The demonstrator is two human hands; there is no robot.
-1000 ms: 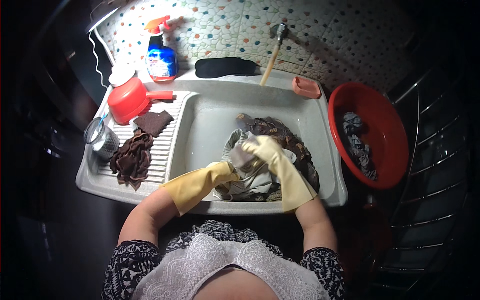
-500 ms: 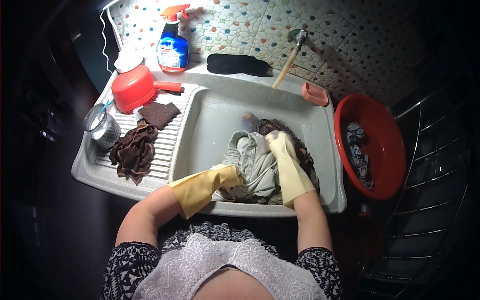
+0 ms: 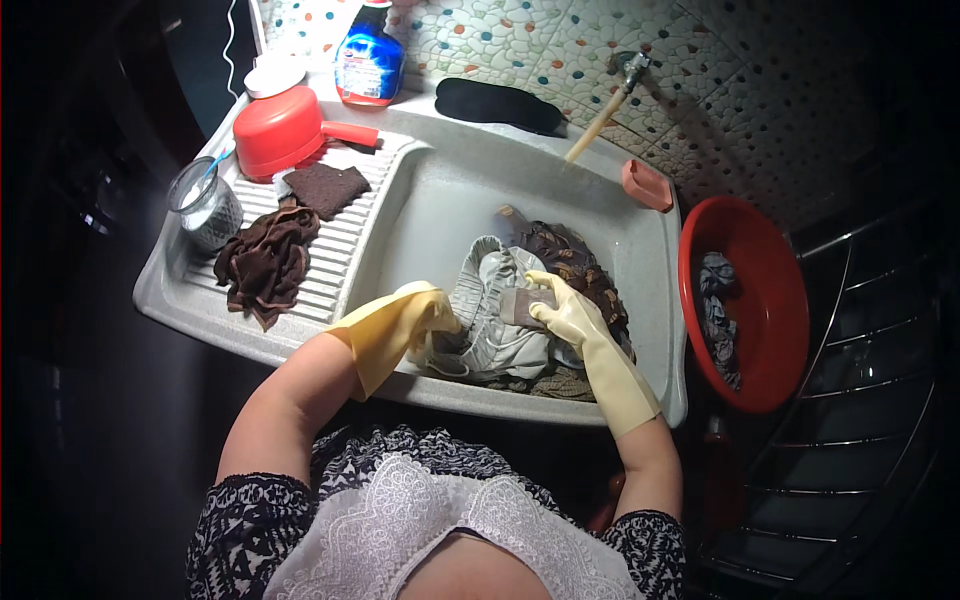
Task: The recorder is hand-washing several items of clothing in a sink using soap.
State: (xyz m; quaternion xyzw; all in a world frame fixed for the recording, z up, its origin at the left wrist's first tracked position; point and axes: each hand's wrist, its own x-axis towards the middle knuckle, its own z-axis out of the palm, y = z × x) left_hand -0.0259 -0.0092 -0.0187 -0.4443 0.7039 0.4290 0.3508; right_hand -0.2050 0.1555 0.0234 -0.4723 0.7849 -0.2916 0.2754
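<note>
A light grey garment (image 3: 490, 325) with a gathered elastic waistband lies bunched in the sink (image 3: 640, 290). My left hand (image 3: 432, 312), in a yellow rubber glove, is closed on the garment's left edge; part of the fingers is hidden. My right hand (image 3: 565, 308), in a matching glove, grips a brownish rectangular bar of soap (image 3: 522, 306) between thumb and fingers, flat against the grey cloth. Dark patterned wet clothing (image 3: 580, 262) is heaped behind and to the right of the garment, partly under it.
On the ribbed left board are a red dipper (image 3: 278, 135), a brown scouring pad (image 3: 328, 190), a crumpled brown cloth (image 3: 265, 262) and a glass jar (image 3: 208, 215). Behind stand a blue spray bottle (image 3: 368, 60), tap hose (image 3: 600, 125) and pink soap dish (image 3: 647, 186). A red basin (image 3: 775, 300) sits right.
My right hand has drawn nearer and turned, so the bar of soap now shows. My left hand has shifted left with the garment's edge. The whole view has tilted slightly.
</note>
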